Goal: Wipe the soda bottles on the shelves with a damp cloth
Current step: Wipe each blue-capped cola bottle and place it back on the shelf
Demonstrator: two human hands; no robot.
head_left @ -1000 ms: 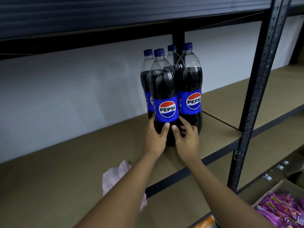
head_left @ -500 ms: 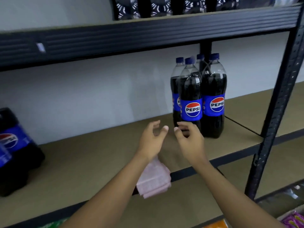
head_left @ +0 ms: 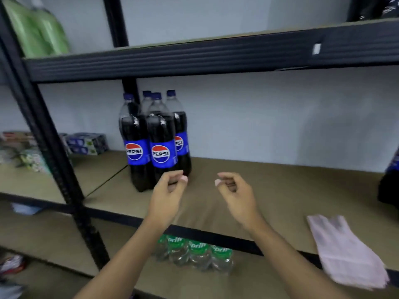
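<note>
Several Pepsi bottles (head_left: 160, 145) with blue caps and blue labels stand upright in a tight group at the left end of the brown middle shelf (head_left: 291, 186). My left hand (head_left: 167, 194) hovers just in front of the group's base, fingers loosely curled, holding nothing. My right hand (head_left: 236, 194) hangs over the bare shelf to the right of the bottles, also loosely curled and empty. The pale pink cloth (head_left: 345, 251) lies folded on the shelf's front edge at the far right, away from both hands.
A black upright post (head_left: 54, 160) stands left of the bottles. A pack of Sprite bottles (head_left: 195, 252) sits on the lower shelf. More dark bottles (head_left: 389, 184) show at the right edge. Boxes (head_left: 86, 143) lie on the left bay; a green pack (head_left: 36, 29) sits above.
My hands let go of the first Pepsi group and drew back. The view swung left to another Pepsi group, so the cloth now lies at the right. Both hands spread apart.
</note>
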